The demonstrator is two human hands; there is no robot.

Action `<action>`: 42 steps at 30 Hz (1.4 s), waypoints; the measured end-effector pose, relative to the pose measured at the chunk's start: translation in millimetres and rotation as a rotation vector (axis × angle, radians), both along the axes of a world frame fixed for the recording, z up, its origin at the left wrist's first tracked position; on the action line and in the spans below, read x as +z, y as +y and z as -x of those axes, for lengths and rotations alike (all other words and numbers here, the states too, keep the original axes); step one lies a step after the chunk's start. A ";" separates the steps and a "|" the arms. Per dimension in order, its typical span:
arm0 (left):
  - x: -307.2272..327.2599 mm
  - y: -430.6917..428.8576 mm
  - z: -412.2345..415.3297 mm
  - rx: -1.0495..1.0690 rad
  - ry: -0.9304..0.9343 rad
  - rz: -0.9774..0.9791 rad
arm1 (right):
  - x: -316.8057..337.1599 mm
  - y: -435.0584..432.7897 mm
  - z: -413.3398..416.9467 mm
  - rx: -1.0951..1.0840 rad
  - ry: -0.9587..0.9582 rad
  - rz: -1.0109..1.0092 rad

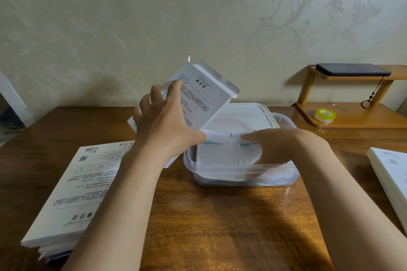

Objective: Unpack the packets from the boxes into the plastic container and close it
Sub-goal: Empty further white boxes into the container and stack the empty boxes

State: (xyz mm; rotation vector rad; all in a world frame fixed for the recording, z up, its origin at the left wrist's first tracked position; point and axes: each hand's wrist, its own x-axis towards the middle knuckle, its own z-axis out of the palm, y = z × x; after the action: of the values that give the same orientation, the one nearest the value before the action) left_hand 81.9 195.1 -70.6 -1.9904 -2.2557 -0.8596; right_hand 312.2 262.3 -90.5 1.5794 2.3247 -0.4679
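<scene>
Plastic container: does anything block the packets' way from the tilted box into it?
Nothing visible does. The plastic container is open, its lid lying behind it. The left hand tilts the box over its left rim, and the right hand holds packets already inside.

The right edge cuts off a white box (pixel 389 178); print on the raised box (pixel 198 99) is illegible.

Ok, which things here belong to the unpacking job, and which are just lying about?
Job: left hand holding open box; right hand holding packets; plastic container; lid; box stack; box at right.
Lying about: phone; tape roll; wooden shelf.
</scene>
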 end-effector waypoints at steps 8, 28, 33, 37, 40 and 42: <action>-0.9 0.7 0.2 -0.009 -0.009 0.012 | -17.4 6.4 15.1 0.153 0.060 0.006; 0.4 0.1 1.1 -0.031 -0.036 0.021 | -11.9 -5.4 50.0 0.286 0.062 -0.021; -0.7 0.2 -1.7 -0.045 -0.011 0.029 | -14.1 -5.5 51.9 0.277 0.044 -0.016; -1.0 0.9 -1.0 -0.043 0.019 0.024 | -3.9 -4.9 37.8 0.231 0.142 -0.060; -1.4 1.3 0.7 -0.038 0.023 0.024 | 9.4 -1.6 10.9 0.126 0.142 -0.070; -1.7 1.6 0.6 -0.043 0.025 0.024 | 13.9 -2.9 -1.6 0.059 0.029 -0.028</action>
State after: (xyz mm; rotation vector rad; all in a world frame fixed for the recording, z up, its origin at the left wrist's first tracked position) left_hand 81.3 196.6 -72.3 -2.0557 -2.2282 -0.8105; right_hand 313.7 259.4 -76.7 1.5212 2.4029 -0.4493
